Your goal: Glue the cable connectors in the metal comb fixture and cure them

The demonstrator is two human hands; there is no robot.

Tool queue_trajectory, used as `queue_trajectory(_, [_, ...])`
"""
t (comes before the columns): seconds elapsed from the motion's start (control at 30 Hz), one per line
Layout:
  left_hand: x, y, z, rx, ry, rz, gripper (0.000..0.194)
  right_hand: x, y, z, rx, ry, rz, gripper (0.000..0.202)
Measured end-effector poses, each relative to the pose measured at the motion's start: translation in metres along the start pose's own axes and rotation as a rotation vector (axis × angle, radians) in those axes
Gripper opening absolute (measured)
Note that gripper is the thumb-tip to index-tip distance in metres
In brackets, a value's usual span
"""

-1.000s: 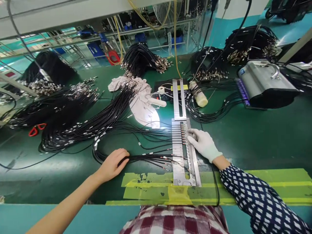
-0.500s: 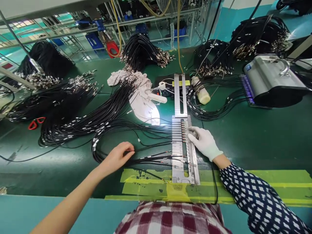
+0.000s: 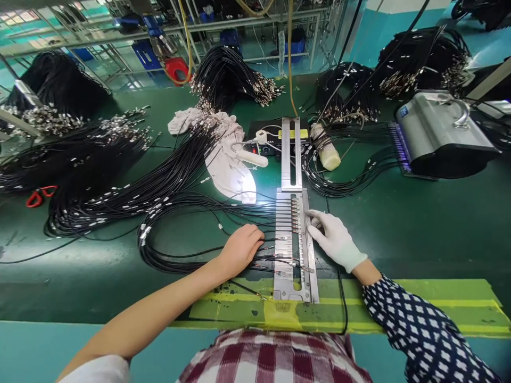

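Observation:
My bare left hand (image 3: 242, 250) is closed, its fingertips pinching a black cable (image 3: 284, 239) whose end lies over the left side of a slotted metal fixture (image 3: 284, 282). My right hand (image 3: 334, 239), in a white glove, has its thumb and forefinger curled against the fixture's right edge. Several cables sit side by side across the fixture's upper part, their metal connectors (image 3: 295, 213) lined up along the slot. Below my left fingers, loose cable ends (image 3: 293, 261) lie across the lower part.
Large bundles of black cable (image 3: 120, 205) spread over the left bench, beside red-handled scissors (image 3: 35, 199). A white cloth (image 3: 229, 178) and a black control box (image 3: 259, 146) lie behind the fixture. A silver machine (image 3: 443, 133) stands right. Yellow tape (image 3: 419, 303) covers the front edge.
My left hand has moved right, up to the fixture, and now pinches a cable whose end lies on it. My right hand stays at the fixture's edge. The view has shifted slightly.

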State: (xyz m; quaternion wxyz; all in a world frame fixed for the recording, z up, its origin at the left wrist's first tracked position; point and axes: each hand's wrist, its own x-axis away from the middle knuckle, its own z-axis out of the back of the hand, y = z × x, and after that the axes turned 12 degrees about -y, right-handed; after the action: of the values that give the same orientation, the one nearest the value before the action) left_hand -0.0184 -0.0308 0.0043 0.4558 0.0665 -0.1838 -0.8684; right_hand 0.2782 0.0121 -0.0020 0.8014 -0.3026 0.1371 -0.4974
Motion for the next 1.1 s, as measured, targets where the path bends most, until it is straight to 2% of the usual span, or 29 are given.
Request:
queue_trajectory(0.13, [-0.019, 0.004, 0.001, 0.130, 0.089, -0.116, 0.024, -0.003, -0.003, 0.001, -0.008, -0.007, -0.002, 0.033])
queue_trajectory(0.3, [-0.036, 0.001, 0.008, 0.162, -0.022, -0.217, 0.031, -0.002, -0.005, 0.002, -0.017, 0.006, -0.002, 0.030])
queue_trajectory(0.43, [-0.037, -0.006, 0.012, 0.208, -0.099, -0.270, 0.031, -0.002, -0.004, 0.001, -0.028, 0.002, 0.000, 0.030])
queue_trajectory(0.6, [-0.036, -0.012, 0.009, 0.220, -0.140, -0.276, 0.032, -0.003, -0.003, 0.000, -0.030, -0.007, -0.009, 0.031])
queue_trajectory(0.87, [-0.045, -0.015, 0.018, 0.022, -0.168, -0.355, 0.039, -0.003, -0.005, 0.003, -0.053, -0.020, -0.013, 0.028])
queue_trajectory(0.97, [-0.048, -0.015, 0.019, 0.006, -0.147, -0.378, 0.038, -0.003, -0.003, 0.001, -0.050, -0.017, -0.011, 0.029])
queue_trajectory(1.1, [-0.044, -0.014, 0.007, 0.036, -0.080, -0.351, 0.030, -0.004, -0.001, -0.001, -0.037, -0.011, -0.010, 0.029])
